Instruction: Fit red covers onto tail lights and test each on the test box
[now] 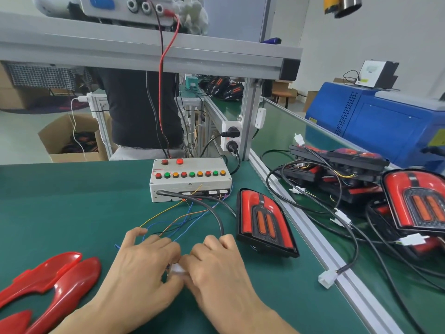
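Head view. White connector (177,270) mostly hidden between the two hands; only a small pale part shows, slightly blurred. Left hand (142,266) and right hand (216,263) meet at centre over the green mat (72,213), knuckles up, fingers curled, both pinching the connector from either side. Thin coloured wires (183,218) and a black cable (214,213) run from the hands back to the test box (191,180); markings on the box too small to read. Tail light (263,221) lies just right of the hands, red cover fitted. Red covers (55,280) at lower left, cut off by frame edge. More tail lights (419,201) heaped across the rail, right.
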A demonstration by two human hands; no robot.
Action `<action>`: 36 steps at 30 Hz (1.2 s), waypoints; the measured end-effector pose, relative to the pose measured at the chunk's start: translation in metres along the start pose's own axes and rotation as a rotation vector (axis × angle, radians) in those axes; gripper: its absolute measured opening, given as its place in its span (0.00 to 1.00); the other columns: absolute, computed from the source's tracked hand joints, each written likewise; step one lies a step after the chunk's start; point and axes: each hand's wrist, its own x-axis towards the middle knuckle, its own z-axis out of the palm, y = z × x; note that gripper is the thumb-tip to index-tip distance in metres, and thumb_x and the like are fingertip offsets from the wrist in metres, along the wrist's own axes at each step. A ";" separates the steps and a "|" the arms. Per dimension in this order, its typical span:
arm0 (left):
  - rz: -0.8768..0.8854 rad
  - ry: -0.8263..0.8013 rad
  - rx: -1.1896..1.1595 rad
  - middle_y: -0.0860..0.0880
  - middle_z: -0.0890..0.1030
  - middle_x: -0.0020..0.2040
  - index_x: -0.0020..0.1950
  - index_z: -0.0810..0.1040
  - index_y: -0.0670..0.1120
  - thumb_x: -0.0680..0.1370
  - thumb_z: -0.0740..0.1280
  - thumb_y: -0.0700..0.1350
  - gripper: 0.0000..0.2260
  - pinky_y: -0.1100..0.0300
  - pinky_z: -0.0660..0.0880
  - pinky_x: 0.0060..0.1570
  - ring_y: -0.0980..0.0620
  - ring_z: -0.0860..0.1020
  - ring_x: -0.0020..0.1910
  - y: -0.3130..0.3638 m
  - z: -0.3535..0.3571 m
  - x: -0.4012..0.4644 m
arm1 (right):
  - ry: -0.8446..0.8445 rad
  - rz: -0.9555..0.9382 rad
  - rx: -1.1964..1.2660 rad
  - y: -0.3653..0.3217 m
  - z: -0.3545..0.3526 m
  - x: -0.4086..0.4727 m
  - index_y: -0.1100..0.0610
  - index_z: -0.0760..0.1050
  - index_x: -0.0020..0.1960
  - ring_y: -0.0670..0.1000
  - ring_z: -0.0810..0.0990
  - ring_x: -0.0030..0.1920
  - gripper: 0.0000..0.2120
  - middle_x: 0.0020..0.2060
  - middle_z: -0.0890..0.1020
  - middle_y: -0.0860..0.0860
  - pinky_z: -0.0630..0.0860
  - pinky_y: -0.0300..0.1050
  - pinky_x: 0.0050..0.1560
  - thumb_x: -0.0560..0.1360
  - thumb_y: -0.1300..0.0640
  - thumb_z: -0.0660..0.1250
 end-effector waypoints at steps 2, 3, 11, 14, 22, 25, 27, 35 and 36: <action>0.001 0.009 0.030 0.55 0.69 0.25 0.29 0.70 0.49 0.65 0.56 0.49 0.07 0.54 0.64 0.51 0.53 0.72 0.27 0.002 -0.001 0.001 | -0.002 -0.013 0.009 0.000 -0.001 0.000 0.45 0.78 0.34 0.45 0.72 0.33 0.06 0.27 0.74 0.43 0.59 0.42 0.40 0.68 0.46 0.68; 0.005 0.010 0.051 0.55 0.68 0.25 0.28 0.69 0.49 0.64 0.56 0.49 0.07 0.53 0.66 0.51 0.52 0.71 0.26 0.004 -0.001 0.002 | -0.003 -0.015 0.012 0.000 -0.001 0.000 0.46 0.78 0.33 0.45 0.72 0.33 0.05 0.27 0.74 0.43 0.59 0.42 0.40 0.67 0.47 0.69; 0.018 0.031 0.156 0.54 0.68 0.23 0.27 0.66 0.48 0.62 0.56 0.48 0.06 0.52 0.67 0.49 0.49 0.71 0.24 0.012 0.000 0.008 | 0.005 0.014 0.054 0.000 0.000 -0.002 0.48 0.75 0.30 0.46 0.72 0.31 0.08 0.26 0.73 0.44 0.59 0.42 0.39 0.61 0.51 0.74; 0.011 0.010 0.205 0.53 0.68 0.22 0.27 0.66 0.48 0.62 0.55 0.48 0.06 0.50 0.68 0.49 0.47 0.71 0.24 0.011 0.001 0.010 | 0.000 0.042 0.064 0.004 -0.004 -0.003 0.48 0.76 0.31 0.47 0.72 0.31 0.10 0.26 0.74 0.43 0.59 0.42 0.39 0.63 0.46 0.75; -0.125 -0.306 0.114 0.61 0.75 0.36 0.43 0.75 0.56 0.64 0.58 0.53 0.11 0.52 0.63 0.65 0.63 0.75 0.41 -0.017 0.000 0.003 | 0.209 0.330 0.737 0.041 -0.035 -0.015 0.48 0.76 0.45 0.42 0.76 0.43 0.02 0.40 0.80 0.42 0.68 0.40 0.50 0.74 0.50 0.67; -0.177 -0.299 0.004 0.68 0.73 0.48 0.54 0.74 0.61 0.66 0.54 0.58 0.19 0.65 0.51 0.64 0.70 0.69 0.50 -0.017 -0.003 0.004 | 0.392 0.582 0.931 0.070 -0.042 -0.025 0.49 0.75 0.44 0.47 0.73 0.34 0.05 0.36 0.78 0.47 0.71 0.36 0.37 0.77 0.57 0.68; -0.159 -0.183 -0.134 0.68 0.73 0.52 0.55 0.76 0.60 0.64 0.53 0.60 0.23 0.66 0.52 0.61 0.66 0.70 0.56 -0.008 -0.008 0.010 | 0.441 0.696 0.878 0.092 -0.041 -0.035 0.50 0.74 0.43 0.49 0.70 0.33 0.07 0.35 0.76 0.49 0.65 0.30 0.32 0.78 0.59 0.67; -0.559 -0.342 -0.955 0.59 0.73 0.63 0.69 0.67 0.54 0.74 0.66 0.59 0.25 0.62 0.68 0.58 0.61 0.73 0.58 0.055 0.015 0.072 | 0.169 0.924 0.699 0.122 -0.008 -0.069 0.47 0.72 0.40 0.43 0.74 0.36 0.10 0.36 0.78 0.46 0.69 0.38 0.38 0.78 0.58 0.62; -0.638 -0.398 -1.083 0.55 0.74 0.64 0.68 0.68 0.51 0.74 0.66 0.60 0.26 0.57 0.70 0.61 0.55 0.74 0.60 0.062 0.020 0.080 | 0.137 0.941 0.719 0.123 -0.005 -0.070 0.47 0.73 0.39 0.42 0.76 0.40 0.10 0.39 0.79 0.44 0.70 0.38 0.39 0.77 0.59 0.64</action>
